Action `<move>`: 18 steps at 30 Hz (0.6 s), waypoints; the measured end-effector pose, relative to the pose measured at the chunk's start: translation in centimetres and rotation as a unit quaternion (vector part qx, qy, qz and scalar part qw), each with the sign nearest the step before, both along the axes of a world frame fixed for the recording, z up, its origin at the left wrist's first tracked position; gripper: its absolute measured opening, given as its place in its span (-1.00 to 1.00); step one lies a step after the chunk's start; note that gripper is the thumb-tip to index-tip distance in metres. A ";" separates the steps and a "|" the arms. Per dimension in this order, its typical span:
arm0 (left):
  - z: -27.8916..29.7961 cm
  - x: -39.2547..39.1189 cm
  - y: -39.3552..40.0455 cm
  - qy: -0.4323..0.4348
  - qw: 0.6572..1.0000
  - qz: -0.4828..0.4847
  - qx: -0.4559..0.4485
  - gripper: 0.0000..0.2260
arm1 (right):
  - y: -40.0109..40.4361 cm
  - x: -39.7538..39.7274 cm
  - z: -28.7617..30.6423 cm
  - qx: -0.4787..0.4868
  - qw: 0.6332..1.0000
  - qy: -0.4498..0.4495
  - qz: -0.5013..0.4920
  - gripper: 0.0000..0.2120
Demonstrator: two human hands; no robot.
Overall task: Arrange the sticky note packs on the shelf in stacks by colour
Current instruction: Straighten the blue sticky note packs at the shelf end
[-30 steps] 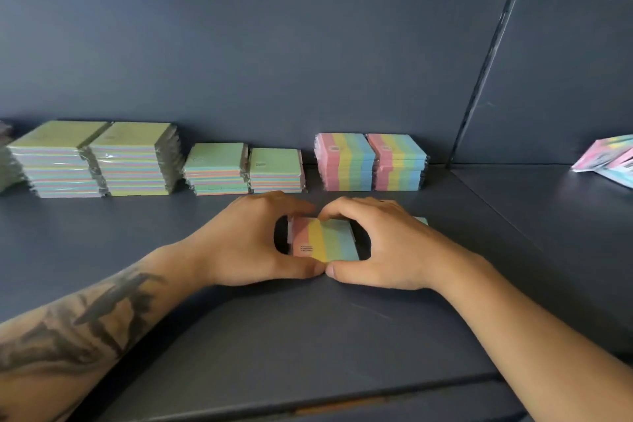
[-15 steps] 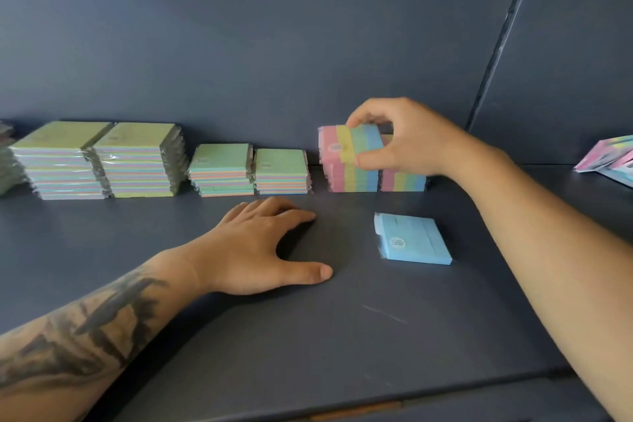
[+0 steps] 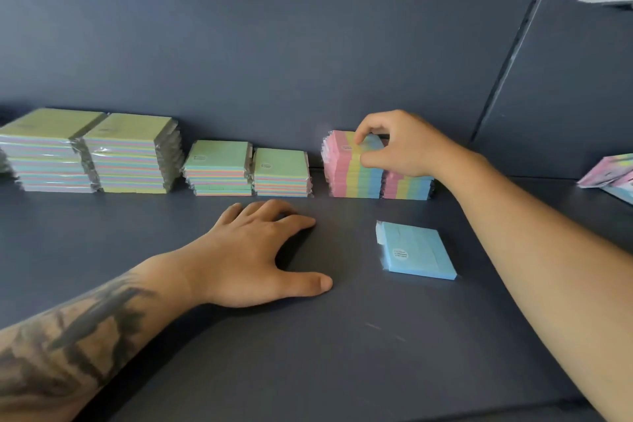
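Right hand: right hand (image 3: 404, 144) pinches the top rainbow-striped wrapped sticky note pack (image 3: 356, 144), thumb at its front edge, fingers curled over the far side.
Pack position: atop the left striped stack (image 3: 352, 175), against the back panel.
Left hand: left hand (image 3: 253, 250) flat on the dark grey shelf (image 3: 308, 353), fingers spread, holding nothing.
Loose item: plain blue wrapped pack (image 3: 416, 250) lies alone, right of the left hand.
Green-topped stacks (image 3: 246, 168): further left.

Right hand (image 3: 397, 144) pinches top pack (image 3: 356, 144) on striped stack (image 3: 352, 178); left hand (image 3: 260, 253) flat on shelf (image 3: 308, 353); blue pack (image 3: 416, 250) nearby.
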State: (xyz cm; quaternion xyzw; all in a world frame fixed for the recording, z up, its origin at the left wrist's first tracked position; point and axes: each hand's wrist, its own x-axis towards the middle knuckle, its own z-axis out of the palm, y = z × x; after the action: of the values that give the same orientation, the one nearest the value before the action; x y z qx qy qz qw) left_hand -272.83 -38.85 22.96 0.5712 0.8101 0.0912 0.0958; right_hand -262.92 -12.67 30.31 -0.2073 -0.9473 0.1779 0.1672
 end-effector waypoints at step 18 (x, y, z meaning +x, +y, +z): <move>-0.2 -0.3 0.2 0.006 1.000 -0.006 -0.006 -0.16 | -1.2 0.0 -0.5 0.023 1.000 0.020 0.003 -0.71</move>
State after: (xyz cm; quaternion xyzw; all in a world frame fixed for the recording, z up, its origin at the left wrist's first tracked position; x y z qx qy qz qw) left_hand -273.14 -38.68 22.78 0.5756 0.8080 0.0822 0.0953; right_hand -262.94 -13.83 29.80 -0.1975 -0.9482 0.1607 0.1900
